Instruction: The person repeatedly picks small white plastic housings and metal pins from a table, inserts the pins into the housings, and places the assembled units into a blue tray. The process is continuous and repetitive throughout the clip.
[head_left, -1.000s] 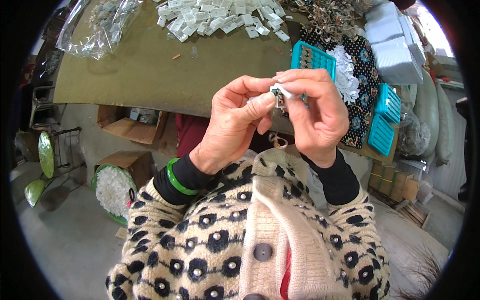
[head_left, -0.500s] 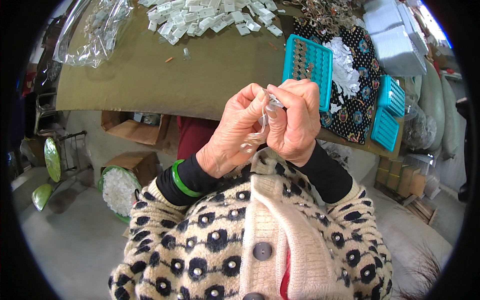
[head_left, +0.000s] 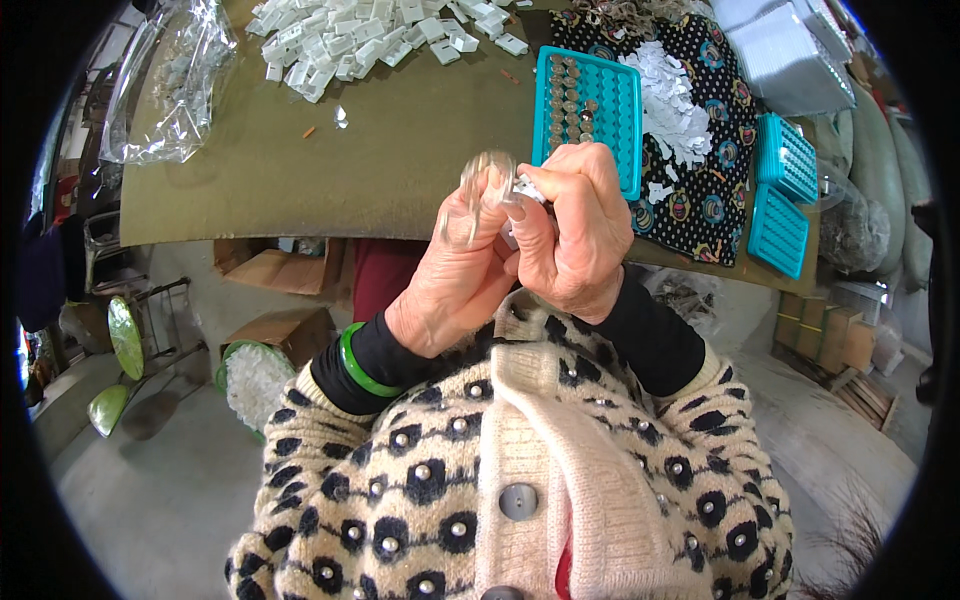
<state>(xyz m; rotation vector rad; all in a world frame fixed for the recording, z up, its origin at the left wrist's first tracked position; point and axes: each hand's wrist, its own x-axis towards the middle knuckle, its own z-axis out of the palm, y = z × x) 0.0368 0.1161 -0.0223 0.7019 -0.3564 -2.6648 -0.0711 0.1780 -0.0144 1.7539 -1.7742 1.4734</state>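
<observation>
**Two hands pinch a small clear piece above the bench's near edge**

The left hand (head_left: 455,275) and right hand (head_left: 570,235) are raised together over the near edge of the bench (head_left: 400,170), fingers curled in and touching each other. The left hand's fingertips pinch a small clear plastic piece (head_left: 483,180), blurred, so its shape is hard to tell. The right hand is closed in a loose fist, thumb and forefinger pressed on a small white part (head_left: 528,188) just beside the clear piece. A green bangle (head_left: 358,365) sits on the left wrist.

Just behind the right hand lies a teal tray (head_left: 610,110) holding rows of small dark pieces. Two more teal trays (head_left: 780,200) lie toward the bench's right edge on a black patterned cloth (head_left: 720,170). A heap of white plastic parts (head_left: 360,40) lies at the far edge, and a clear plastic bag (head_left: 170,90) rests at the far left corner.
</observation>
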